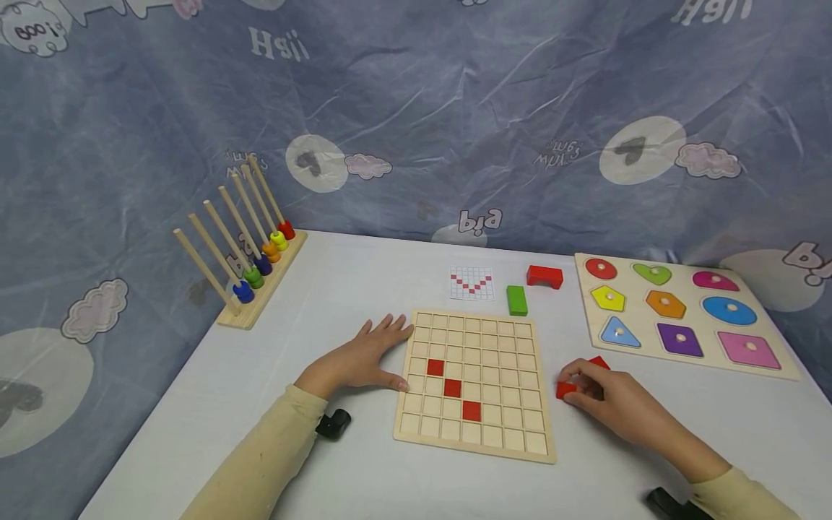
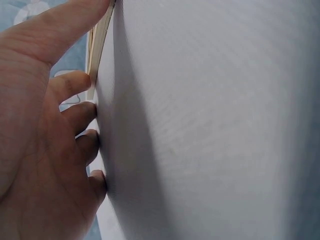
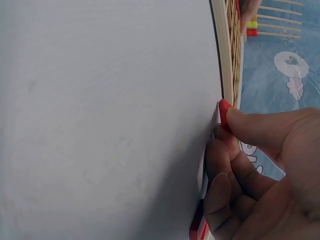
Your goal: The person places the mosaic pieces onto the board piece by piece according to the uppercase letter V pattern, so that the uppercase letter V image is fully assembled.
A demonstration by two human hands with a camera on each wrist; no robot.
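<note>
A wooden grid board (image 1: pixel 482 456) lies flat on the table, with three red square tiles set diagonally in its cells, one of them a red tile (image 1: pixel 452 388) in the middle. My left hand (image 1: pixel 360 355) is spread at the board's left edge, thumb and index fingertip against the frame. Right of the board, my right hand (image 1: pixel 614 401) pinches a red tile (image 3: pixel 223 116) between thumb and fingers, low over the table. More red pieces (image 1: pixel 599 362) show partly behind that hand; in the right wrist view, red pieces (image 3: pixel 197 224) lie beneath the curled fingers.
Behind the board lie a pattern card (image 1: pixel 471 283), a green block (image 1: pixel 516 300) and a red arch-shaped block (image 1: pixel 544 276). A shape puzzle board (image 1: pixel 650 339) sits at the right. A peg stand with colored beads (image 1: pixel 263 289) stands at the far left.
</note>
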